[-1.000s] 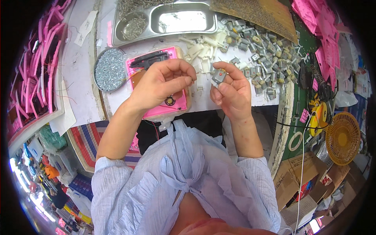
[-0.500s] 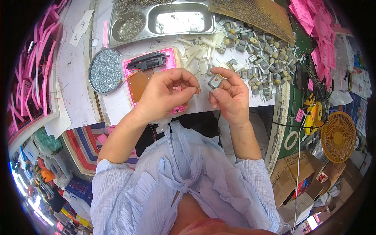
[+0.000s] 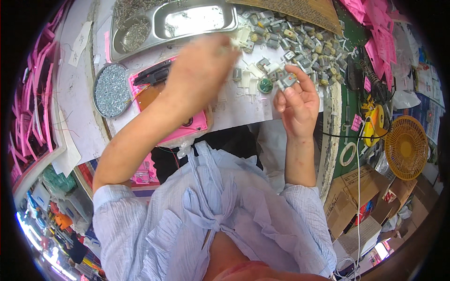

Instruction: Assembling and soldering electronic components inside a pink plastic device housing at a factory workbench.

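Observation:
My right hand [image 3: 302,104] pinches a small grey motor [image 3: 288,81] between thumb and fingers, at the near edge of the motor pile. My left hand [image 3: 201,63] is smeared by motion above the far side of the pink plastic part [image 3: 199,122], near the steel tray. Its fingers are too blurred to show whether they hold anything. Below it, a black plastic piece [image 3: 152,73] with thin wires lies on the pink part. Close by my right hand sit a small green round piece [image 3: 265,85] and several white plastic pieces [image 3: 248,80].
A steel compartment tray [image 3: 159,40] with tiny metal parts stands at the back. Left is a round dish of small screws [image 3: 111,91]. Many loose motors [image 3: 323,61] cover the right of the table, beside a brown board [image 3: 300,14]. Pink parts [image 3: 40,103] fill the far left.
My left hand has swung up and away from the motor, toward the steel tray. My right hand, still pinching the motor, has shifted right. The green round piece has come into view.

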A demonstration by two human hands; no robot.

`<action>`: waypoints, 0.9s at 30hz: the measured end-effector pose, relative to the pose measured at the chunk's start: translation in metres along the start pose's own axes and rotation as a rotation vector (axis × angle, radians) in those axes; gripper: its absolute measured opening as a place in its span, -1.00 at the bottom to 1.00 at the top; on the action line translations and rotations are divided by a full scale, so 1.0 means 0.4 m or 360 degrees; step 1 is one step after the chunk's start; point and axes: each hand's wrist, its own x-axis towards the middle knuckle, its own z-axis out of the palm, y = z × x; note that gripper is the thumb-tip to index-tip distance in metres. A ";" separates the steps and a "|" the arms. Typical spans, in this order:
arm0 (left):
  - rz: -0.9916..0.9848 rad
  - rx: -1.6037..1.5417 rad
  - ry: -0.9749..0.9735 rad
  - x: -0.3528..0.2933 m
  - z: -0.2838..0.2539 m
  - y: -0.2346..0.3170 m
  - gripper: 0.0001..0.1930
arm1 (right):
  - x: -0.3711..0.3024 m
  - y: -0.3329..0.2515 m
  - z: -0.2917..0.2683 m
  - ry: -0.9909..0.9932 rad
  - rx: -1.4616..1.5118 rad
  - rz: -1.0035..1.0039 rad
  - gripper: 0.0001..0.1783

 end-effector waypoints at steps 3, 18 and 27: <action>-0.0051 -0.0009 -0.0817 -0.016 0.048 0.029 -0.85 | -0.015 0.009 -0.002 0.0002 -0.0083 0.0065 -0.46; 0.0238 0.0194 -0.0920 -0.007 0.117 0.020 -0.90 | -0.018 0.000 -0.016 -0.0025 -0.0028 0.0092 -0.44; -0.0119 -0.0500 -0.0580 0.007 0.001 0.008 -0.81 | -0.027 -0.007 -0.001 -0.0010 -0.0010 0.0064 -0.45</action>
